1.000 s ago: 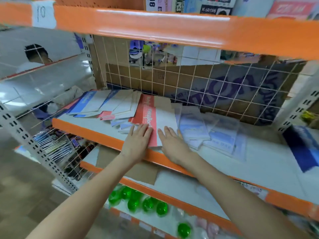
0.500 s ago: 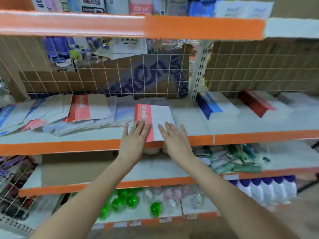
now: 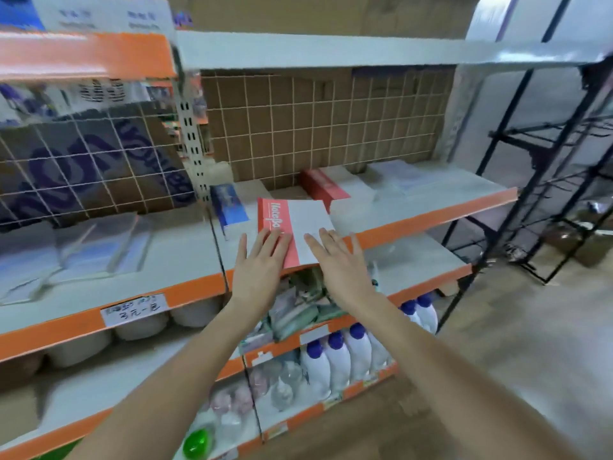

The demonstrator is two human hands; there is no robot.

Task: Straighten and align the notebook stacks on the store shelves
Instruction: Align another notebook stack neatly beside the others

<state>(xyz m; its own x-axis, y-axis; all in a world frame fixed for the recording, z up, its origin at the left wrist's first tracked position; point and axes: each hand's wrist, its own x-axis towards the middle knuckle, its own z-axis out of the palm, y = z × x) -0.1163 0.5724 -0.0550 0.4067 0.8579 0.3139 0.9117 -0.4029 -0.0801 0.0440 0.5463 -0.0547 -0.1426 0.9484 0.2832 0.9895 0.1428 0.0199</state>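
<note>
Both hands have carried the red-and-white notebook (image 3: pixel 295 227) rightward since a second ago, off the messy left bay and over to the right-hand one. Left hand (image 3: pixel 262 263) lies flat, fingers spread, on the red spine strip; right hand (image 3: pixel 338 260) is flat on the white cover, fingers straight, about equally near. Notebook's long axis runs front-to-back, tilted a bit, near edge hanging over the orange shelf lip (image 3: pixel 428 220). Directly behind it to the right sits the red notebook stack (image 3: pixel 323 185), blue stack (image 3: pixel 229 205) just left. I'd guess it gets pushed forward-right onto the red one. Wire grid backing (image 3: pixel 318 127) behind, dark rack (image 3: pixel 544 180) off right.
</note>
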